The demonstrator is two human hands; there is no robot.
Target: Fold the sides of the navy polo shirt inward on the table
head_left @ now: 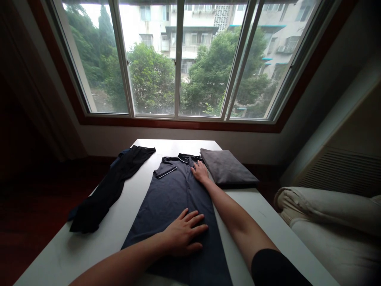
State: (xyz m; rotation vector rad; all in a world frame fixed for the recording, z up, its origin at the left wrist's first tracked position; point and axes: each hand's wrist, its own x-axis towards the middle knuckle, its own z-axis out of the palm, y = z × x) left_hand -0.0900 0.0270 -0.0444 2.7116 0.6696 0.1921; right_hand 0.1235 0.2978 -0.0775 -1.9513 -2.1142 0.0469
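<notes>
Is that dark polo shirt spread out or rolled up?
Spread out: the shirt lies lengthwise on the white table, collar and one sleeve showing. I can't tell about the other sleeve.

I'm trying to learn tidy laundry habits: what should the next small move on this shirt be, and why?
Probably a light sweep of the left hand down the blue-grey shirt, with the right hand steadying it near the collar: both hands lie palm down on the shirt, and soft creases show in the cloth between them.
</notes>
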